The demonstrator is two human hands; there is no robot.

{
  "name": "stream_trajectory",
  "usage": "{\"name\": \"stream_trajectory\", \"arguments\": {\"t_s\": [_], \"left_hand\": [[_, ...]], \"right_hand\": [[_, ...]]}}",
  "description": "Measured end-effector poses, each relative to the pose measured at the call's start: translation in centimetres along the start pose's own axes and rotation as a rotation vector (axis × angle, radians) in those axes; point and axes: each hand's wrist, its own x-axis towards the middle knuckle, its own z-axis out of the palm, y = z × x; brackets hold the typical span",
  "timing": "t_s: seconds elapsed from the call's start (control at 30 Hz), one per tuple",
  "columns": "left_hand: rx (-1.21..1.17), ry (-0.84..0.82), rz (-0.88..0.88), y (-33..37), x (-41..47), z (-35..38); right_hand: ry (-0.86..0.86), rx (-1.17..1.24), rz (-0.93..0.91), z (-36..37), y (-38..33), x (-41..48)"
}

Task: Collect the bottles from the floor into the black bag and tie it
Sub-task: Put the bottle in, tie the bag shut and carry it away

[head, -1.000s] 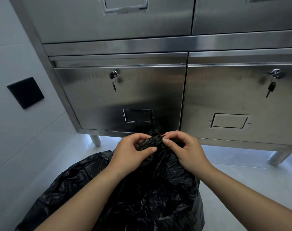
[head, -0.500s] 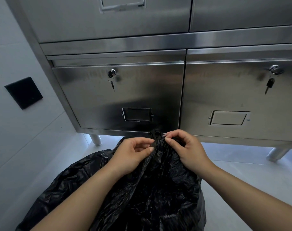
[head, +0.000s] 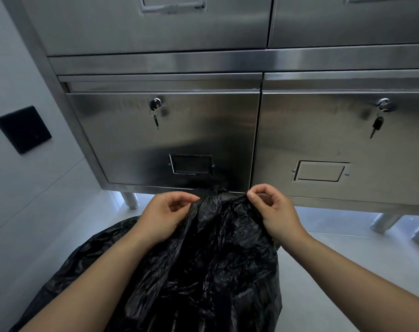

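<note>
While pinching the gathered mouth of the black bag (head: 203,271) from both sides: left hand (head: 165,212), thumb and curled fingers closed on a fold; right hand (head: 273,209), fingertips nipped on the opposite fold. Stands on the floor (head: 347,259) between the forearms, near the back edge, just before the steel cabinet (head: 179,130). No bottles in view on the floor; probably bagged, though cannot tell through the plastic. No knot visible; tying seemingly left. Around: keys (head: 155,118) hanging in drawer locks, cabinet leg (head: 130,200), black wall plate (head: 23,129). Nothing seen obstructing the hands.
</note>
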Motion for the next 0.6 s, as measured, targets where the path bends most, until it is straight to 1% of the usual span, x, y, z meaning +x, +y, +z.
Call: {"name": "stream_trajectory", "arguments": {"t_s": [0.1, 0.17, 0.3, 0.47, 0.6], "left_hand": [[0.034, 0.051, 0.033, -0.3, -0.2, 0.6], [0.058, 0.08, 0.045, -0.5, -0.4, 1.0], [0.109, 0.153, 0.032, -1.0, -0.4, 1.4], [0.099, 0.189, -0.009, -2.0, -0.2, 2.2], [0.12, 0.168, 0.002, -2.4, 0.0, 2.8]], "right_hand": [[-0.005, -0.154, -0.1, 0.0, 0.1, -0.4], [-0.027, -0.219, -0.125, 0.1, 0.0, -0.5], [-0.076, -0.239, -0.049, 0.6, 0.3, -1.0], [-0.003, -0.259, -0.083, 1.9, 0.1, -2.0], [0.051, -0.333, -0.047, 2.4, 0.0, -2.2]]}}
